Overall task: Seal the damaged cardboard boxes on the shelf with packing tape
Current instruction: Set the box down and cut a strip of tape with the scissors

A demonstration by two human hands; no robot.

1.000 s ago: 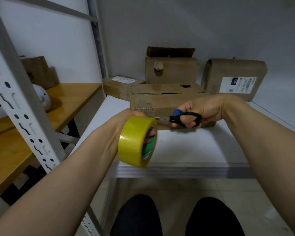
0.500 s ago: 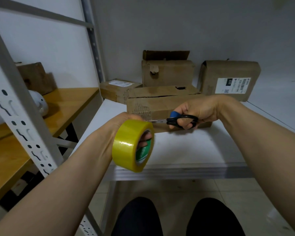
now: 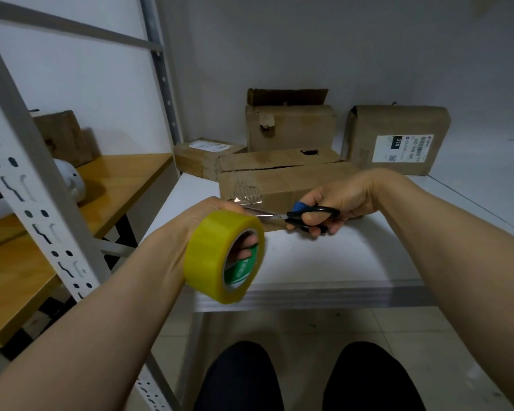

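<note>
Directly beyond both hands, the damaged front box lay on the white shelf, its long axis running left to right. The left hand gripped the yellow tape roll, fingers through its core. A clear strip ran up to the box's left front. The right hand held scissors, blades pointing left at that strip.

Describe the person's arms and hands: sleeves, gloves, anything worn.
The left forearm and right forearm are bare right to the frame's edge: no sleeves show. The left hand and right hand wear no gloves, and no watch, bracelet or ring shows. Below, the legs are in dark trousers.
</note>
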